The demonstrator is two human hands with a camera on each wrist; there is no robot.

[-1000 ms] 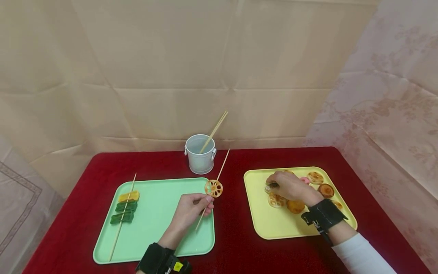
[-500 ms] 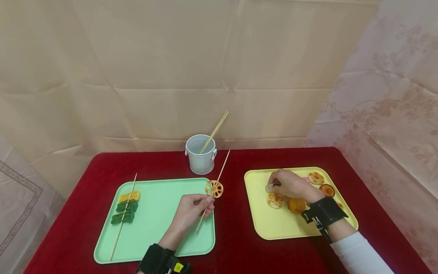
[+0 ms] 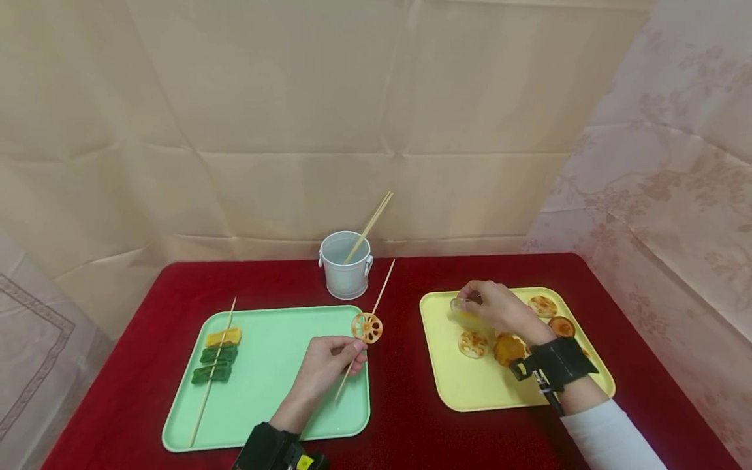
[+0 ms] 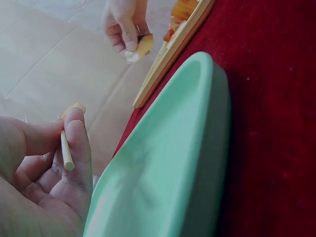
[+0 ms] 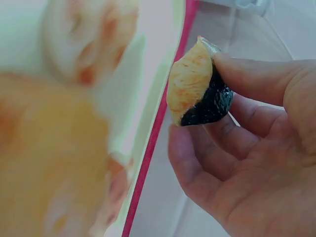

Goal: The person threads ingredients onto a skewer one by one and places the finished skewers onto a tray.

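Observation:
My left hand [image 3: 326,365] pinches a bamboo skewer [image 3: 384,283] between thumb and fingers, tilted over the right side of the green tray [image 3: 270,391]. A lotus root slice [image 3: 367,328] is threaded on it just above the fingertips. In the left wrist view the skewer's blunt end [image 4: 67,160] sticks out below the thumb. My right hand [image 3: 496,305], raised above the yellow tray [image 3: 470,391], pinches a food piece [image 5: 191,86] with a pale yellow face and glossy black skin. Its exact kind is unclear. The head view shows it only blurred.
On the yellow tray lie another lotus root slice [image 3: 472,344], a golden-brown piece [image 3: 508,350] and several other foods. A loaded skewer with a yellow piece [image 3: 223,337] and green pieces [image 3: 211,373] rests at the green tray's left. Behind stands a small metal bucket [image 3: 346,281] holding skewers.
My right hand has lifted the pale-and-black food piece off the yellow tray and moved slightly up and away. The left hand with the skewer has stayed almost still.

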